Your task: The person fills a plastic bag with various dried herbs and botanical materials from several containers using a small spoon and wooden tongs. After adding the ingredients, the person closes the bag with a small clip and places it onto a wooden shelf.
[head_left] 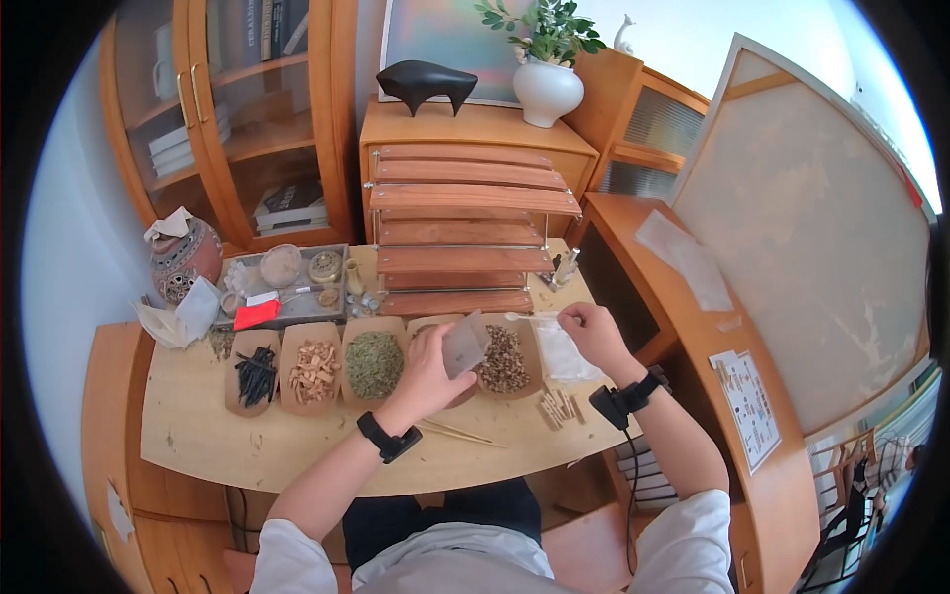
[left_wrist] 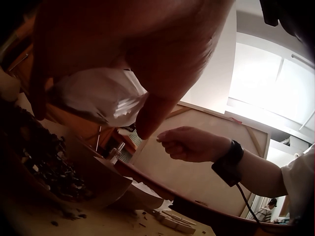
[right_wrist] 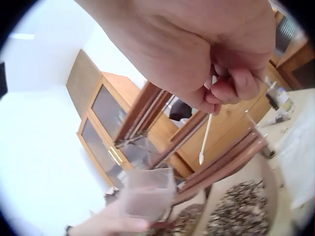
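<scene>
My left hand [head_left: 424,374] grips a frosted translucent plastic bag [head_left: 463,345] above the paper trays at the table's middle. The bag looks crinkled between thumb and fingers in the left wrist view. Between the curled fingers of my right hand [head_left: 594,335] is a thin cotton swab [right_wrist: 205,140], its white tip pointing left toward the bag in the head view. Below the bag, one tray is partly hidden by my left hand. Right of it, a tray holds dark brown chopped pieces [head_left: 505,364].
Leftward stand trays of green dried herb [head_left: 373,364], pale wood chips [head_left: 315,371] and black strips [head_left: 257,376]. A wooden slatted rack [head_left: 460,259] rises behind. Small sticks [head_left: 559,408] and a white plastic sheet [head_left: 566,354] lie at the right; thin sticks [head_left: 460,433] lie in front.
</scene>
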A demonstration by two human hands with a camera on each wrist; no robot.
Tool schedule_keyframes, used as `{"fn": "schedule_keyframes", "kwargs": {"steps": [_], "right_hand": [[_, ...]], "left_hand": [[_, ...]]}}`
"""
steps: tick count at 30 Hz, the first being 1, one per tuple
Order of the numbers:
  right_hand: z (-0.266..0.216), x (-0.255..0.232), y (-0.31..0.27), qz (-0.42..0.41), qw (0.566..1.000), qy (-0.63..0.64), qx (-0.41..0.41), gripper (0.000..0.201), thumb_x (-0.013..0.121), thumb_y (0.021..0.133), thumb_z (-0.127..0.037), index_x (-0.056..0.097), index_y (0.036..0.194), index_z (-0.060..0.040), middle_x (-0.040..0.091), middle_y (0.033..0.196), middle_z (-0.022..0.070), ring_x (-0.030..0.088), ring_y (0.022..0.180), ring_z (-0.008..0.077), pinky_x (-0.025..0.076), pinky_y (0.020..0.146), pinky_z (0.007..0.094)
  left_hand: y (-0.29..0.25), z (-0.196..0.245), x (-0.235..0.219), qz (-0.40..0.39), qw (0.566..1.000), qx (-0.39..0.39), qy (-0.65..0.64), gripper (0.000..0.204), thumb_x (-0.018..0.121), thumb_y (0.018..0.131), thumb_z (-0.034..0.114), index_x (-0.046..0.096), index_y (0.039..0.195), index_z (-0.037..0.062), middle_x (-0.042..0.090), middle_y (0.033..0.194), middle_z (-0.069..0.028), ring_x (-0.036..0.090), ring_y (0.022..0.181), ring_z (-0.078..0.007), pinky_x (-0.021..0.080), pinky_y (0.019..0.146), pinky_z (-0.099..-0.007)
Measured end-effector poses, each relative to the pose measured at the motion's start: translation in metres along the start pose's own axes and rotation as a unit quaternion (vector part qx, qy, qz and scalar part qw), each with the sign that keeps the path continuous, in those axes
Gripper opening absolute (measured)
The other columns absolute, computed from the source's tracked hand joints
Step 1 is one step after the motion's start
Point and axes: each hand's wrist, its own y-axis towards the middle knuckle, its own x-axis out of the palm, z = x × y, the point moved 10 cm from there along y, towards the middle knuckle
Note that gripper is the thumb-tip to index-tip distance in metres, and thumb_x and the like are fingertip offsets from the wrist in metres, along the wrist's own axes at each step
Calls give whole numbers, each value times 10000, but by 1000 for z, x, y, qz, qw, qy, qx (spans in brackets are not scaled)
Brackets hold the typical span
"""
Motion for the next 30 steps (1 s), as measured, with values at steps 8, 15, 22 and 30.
{"fn": "schedule_keyframes", "kwargs": {"steps": [8, 15, 22, 30], "right_hand": [[78, 56, 1, -38, 996, -84, -6, 224, 659, 896, -200, 727, 953, 7, 717, 846, 184, 689, 747, 271, 537, 726, 390], [103, 95, -17, -168, 944, 158, 235, 227, 649, 934, -178, 720, 968, 35, 624, 745, 43, 544, 646, 130, 451, 596, 287], [90, 84, -22, -186, 907, 277, 256, 180, 635, 955, -122, 680, 1008, 43, 527, 723, -9, 456, 605, 83, 380, 545, 241], [12, 37, -13, -149, 951, 203, 181, 202, 647, 950, -172, 697, 989, 19, 570, 724, -1, 486, 621, 91, 401, 565, 253]], "left_hand": [[-1, 1, -2, 1, 1000, -2, 7, 868, 803, 783, 271, 332, 1449, -27, 390, 1452, -255, 357, 1388, -403, 314, 1161, -468], [-2, -4, -3, 7, 1000, -5, -9, 868, 811, 770, 256, 340, 1450, -9, 406, 1436, -244, 370, 1374, -400, 318, 1155, -471], [-1, -6, -4, 16, 1000, 3, 6, 877, 812, 767, 263, 338, 1448, -21, 411, 1426, -243, 371, 1369, -401, 317, 1154, -471], [0, -4, 0, 5, 1000, -6, 18, 874, 805, 774, 271, 334, 1445, -33, 403, 1433, -253, 365, 1372, -409, 313, 1159, -472]]}}
